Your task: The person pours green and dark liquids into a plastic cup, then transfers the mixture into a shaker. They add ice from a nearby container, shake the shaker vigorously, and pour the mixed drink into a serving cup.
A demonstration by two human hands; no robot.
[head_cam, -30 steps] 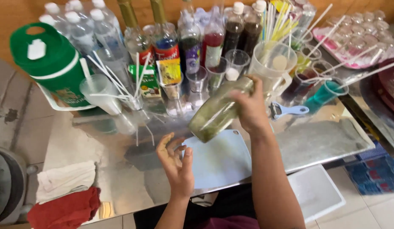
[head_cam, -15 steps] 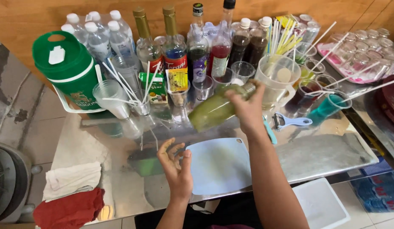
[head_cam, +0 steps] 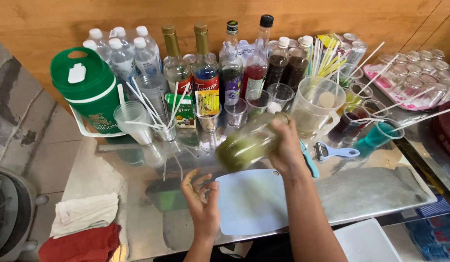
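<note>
The right hand [head_cam: 285, 150] grips a clear jar of green drink [head_cam: 248, 144], tilted on its side and blurred, above the steel counter [head_cam: 370, 194]; this looks like the mixing step. The left hand [head_cam: 201, 204] hovers empty, fingers spread wide, beside a pale blue cutting board [head_cam: 251, 201]. Pouring would need one of the plastic cups [head_cam: 235, 111] just behind the jar.

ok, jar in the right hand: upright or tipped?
Tipped. The jar lies nearly sideways in the right hand, green liquid inside.
</note>
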